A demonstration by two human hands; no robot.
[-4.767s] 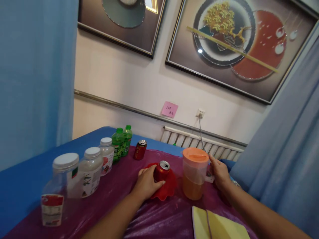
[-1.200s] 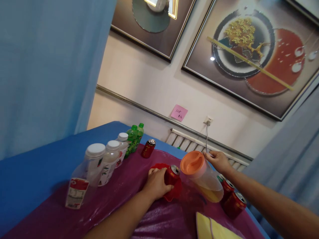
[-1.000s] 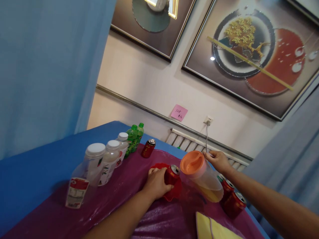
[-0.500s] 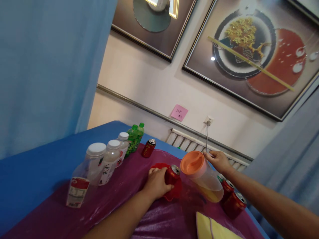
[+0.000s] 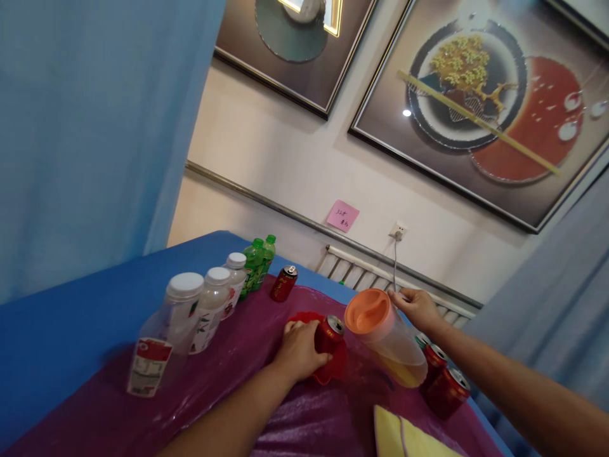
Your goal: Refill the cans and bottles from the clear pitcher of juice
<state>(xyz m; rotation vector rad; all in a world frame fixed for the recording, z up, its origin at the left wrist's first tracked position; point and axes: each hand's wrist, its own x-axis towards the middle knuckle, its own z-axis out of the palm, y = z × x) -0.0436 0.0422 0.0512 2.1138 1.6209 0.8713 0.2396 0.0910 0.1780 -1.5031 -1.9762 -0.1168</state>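
My left hand [image 5: 299,350] is wrapped round a red drink can [image 5: 328,334] that stands tilted in a red scalloped dish [image 5: 339,368] on the purple table cover. My right hand [image 5: 417,307] grips the handle of a clear jug with an orange lid [image 5: 367,311]. The jug [image 5: 397,353] is lifted and tipped over to the left, its lid close to the can's top. Orange liquid lies in the jug's lower side.
Three clear white-capped bottles [image 5: 205,309], two green bottles [image 5: 257,261] and another red can [image 5: 283,283] line the left and back. Two more red cans [image 5: 447,390] stand behind the jug. A yellow cloth [image 5: 404,438] lies at the front; blue curtains hang on both sides.
Since 4.8 s ago the jug has been lifted off the table and tipped left toward the can; the red cans behind it have come into sight. Over the last second nothing visibly moves.
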